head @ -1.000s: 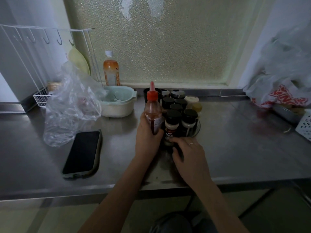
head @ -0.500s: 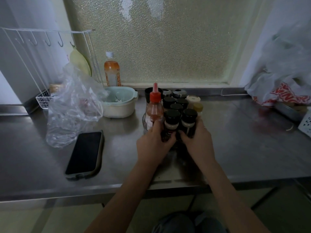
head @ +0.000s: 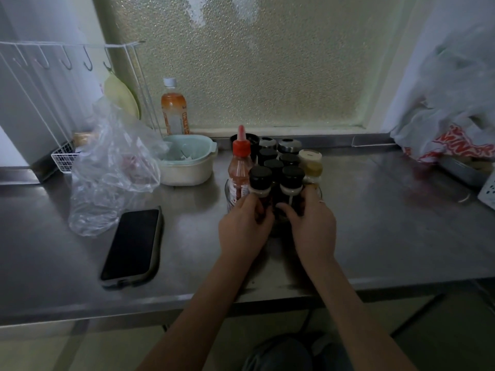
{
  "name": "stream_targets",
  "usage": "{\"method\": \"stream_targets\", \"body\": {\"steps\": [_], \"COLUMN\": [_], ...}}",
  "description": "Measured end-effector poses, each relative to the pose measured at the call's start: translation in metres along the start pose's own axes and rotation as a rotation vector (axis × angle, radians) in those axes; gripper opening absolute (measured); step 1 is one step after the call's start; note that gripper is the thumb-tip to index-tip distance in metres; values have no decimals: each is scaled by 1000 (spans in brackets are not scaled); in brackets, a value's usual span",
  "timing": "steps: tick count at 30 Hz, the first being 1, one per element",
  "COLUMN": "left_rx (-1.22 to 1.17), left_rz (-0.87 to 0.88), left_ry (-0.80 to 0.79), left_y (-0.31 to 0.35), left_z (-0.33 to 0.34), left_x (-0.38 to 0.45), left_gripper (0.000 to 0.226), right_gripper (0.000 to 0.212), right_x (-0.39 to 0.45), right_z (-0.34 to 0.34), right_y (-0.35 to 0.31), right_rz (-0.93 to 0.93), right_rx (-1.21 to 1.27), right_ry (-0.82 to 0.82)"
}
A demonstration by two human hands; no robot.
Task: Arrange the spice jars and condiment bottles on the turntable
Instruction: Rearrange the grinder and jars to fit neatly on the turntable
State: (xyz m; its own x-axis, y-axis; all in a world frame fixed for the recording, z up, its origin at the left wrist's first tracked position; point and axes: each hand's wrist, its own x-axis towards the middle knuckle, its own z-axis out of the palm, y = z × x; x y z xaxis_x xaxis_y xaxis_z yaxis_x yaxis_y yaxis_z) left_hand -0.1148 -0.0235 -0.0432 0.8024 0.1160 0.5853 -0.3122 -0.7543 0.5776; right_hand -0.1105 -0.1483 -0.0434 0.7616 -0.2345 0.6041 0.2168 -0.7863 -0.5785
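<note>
A clear-rimmed turntable (head: pixel 228 195) stands mid-counter, crowded with several black-lidded spice jars. On its left side a sauce bottle (head: pixel 239 174) with a red nozzle cap is upright. At the right rear is a cream-lidded jar (head: pixel 310 162). My left hand (head: pixel 243 228) is wrapped around the lower part of the front left spice jar (head: pixel 260 179). The front right spice jar (head: pixel 292 179) has my right hand (head: pixel 312 224) curled around it. Both jars are upright and close together; their bases are hidden by my fingers.
A dark phone (head: pixel 132 243) lies at the left front. A crumpled clear plastic bag (head: pixel 112 167), a pale lidded bowl (head: pixel 187 170), an orange drink bottle (head: pixel 174 108) and a wire rack (head: pixel 64 156) stand at the left back. Plastic bags (head: pixel 455 116) and a white basket (head: pixel 488 188) crowd the right.
A second ago my left hand held the sauce bottle and my right hand lay low before the jars. The bottle now stands on the turntable, and both hands grip the two front jars.
</note>
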Motion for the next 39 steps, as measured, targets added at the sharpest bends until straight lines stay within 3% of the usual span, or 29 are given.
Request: {"method": "stream_targets", "body": {"steps": [4,7,11,12,14,16,17,22,28,35,39], "left_rx": [7,11,16,9,-5,-13,-8,-12,-16,-67,-65], "left_rz": [13,-3,-45,-53,-70,-89,-95,-107,-85,-113,-104], "left_ry": [53,69,60,48,16,0,-3,-22,-15,-31,-14], "left_y": [2,2,2,2,3,2,1,-1,0,-3,-3], "left_z": [0,-1,-3,-4,-5,-5,-4,-4,-5,-5,-4], "left_x": [-2,-2,-1,-1,-2,-2,-2,-1,-1,0,-1], "left_gripper": [26,29,31,30,27,21,23,33,30,27,29], "right_gripper": [14,18,16,23,36,32,27,21,22,18,14], "right_x": [5,5,14,22,37,42,41,23,-7,-2,-5], "right_z": [6,3,-20,-23,-21,-15,-13,-49,-35,-5,-17], "right_y": [1,-1,-2,3,17,26,26,4,-25,-19,-6], "right_rz": [17,0,34,79,149,173,173,161,51,46,27], "right_rx": [-68,13,176,180,168,160,163,330,334,101,192], "right_ry": [-16,-34,225,226,21,-194,-201,237,-47,-67,25]}}
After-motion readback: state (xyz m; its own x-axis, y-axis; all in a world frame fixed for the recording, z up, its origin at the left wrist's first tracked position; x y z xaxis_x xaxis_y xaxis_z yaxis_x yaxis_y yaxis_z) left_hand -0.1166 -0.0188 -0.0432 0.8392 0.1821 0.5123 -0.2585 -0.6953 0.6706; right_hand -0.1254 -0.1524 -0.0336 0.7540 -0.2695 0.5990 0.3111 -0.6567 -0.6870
